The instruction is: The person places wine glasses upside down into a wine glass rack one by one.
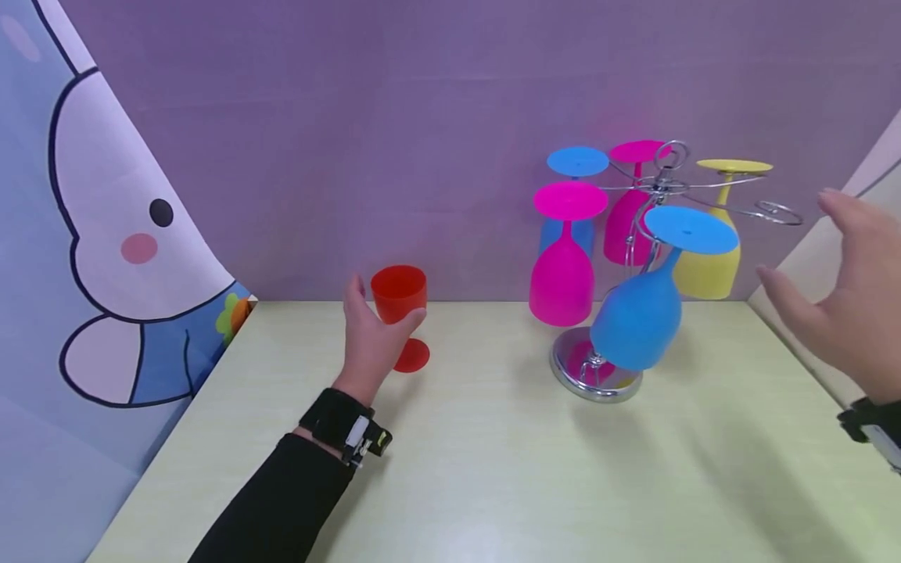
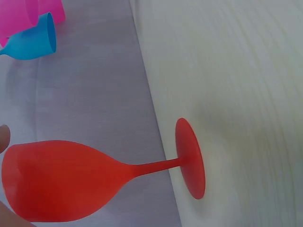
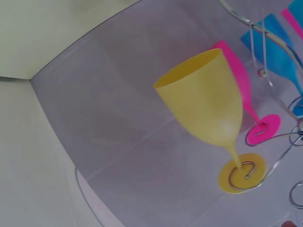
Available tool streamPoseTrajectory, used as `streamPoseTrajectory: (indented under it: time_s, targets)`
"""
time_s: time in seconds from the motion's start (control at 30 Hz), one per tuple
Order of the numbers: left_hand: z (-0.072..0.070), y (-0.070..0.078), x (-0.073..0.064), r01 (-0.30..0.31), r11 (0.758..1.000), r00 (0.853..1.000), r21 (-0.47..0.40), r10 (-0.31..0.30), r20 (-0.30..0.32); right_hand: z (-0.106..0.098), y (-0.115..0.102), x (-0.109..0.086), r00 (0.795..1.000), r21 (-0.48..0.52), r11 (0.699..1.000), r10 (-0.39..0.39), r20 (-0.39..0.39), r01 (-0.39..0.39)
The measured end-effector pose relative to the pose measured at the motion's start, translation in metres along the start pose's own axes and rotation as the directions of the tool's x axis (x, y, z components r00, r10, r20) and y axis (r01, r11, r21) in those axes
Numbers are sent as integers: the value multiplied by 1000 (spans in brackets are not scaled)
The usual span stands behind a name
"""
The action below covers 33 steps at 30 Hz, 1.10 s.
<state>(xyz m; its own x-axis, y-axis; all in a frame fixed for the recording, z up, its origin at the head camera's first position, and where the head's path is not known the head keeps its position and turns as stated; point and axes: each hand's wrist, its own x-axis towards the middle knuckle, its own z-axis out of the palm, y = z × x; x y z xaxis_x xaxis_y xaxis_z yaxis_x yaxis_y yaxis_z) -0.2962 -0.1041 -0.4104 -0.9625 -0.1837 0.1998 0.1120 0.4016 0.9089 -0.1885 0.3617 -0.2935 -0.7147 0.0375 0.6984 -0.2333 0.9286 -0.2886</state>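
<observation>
A red plastic wine glass stands upright on the table near its back edge. My left hand is beside its bowl, thumb and fingers apart on either side. In the left wrist view, a gap shows between one fingertip and the bowl; whether the thumb touches it I cannot tell. To the right, a chrome stemware rack holds upside-down glasses: two pink, two blue and one yellow. Right of the rack, my right hand is raised with thumb and fingers spread, holding nothing.
A bare wire loop sticks out from the rack toward my right hand. Behind the pale table hangs a purple-grey cloth. A cartoon-printed sheet borders the left side.
</observation>
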Motion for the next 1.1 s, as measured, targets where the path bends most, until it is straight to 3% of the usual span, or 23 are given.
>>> streamPoseTrajectory:
  time_s: [0.1, 0.37, 0.63, 0.87, 1.1]
  targets:
    - [2, -2, 2, 21, 1000, 1000, -7, -21, 5, 3, 7, 8, 997, -37, 999, 19, 72, -16]
    - [4, -4, 8, 55, 998, 998, -41, -54, 34, 10, 10, 21, 983, -124, 992, -9, 182, 32]
    - [3, -2, 11, 62, 997, 997, -39, -59, 58, 12, 14, 30, 963, -101, 992, -45, 264, 74]
    - [-1, -3, 8, 63, 997, 995, -39, -59, 80, 11, 11, 32, 956, -18, 990, -128, 264, 138]
    - [-7, 6, -8, 40, 999, 992, -6, -39, 123, 12, 10, 28, 959, 19, 986, -163, 230, 163]
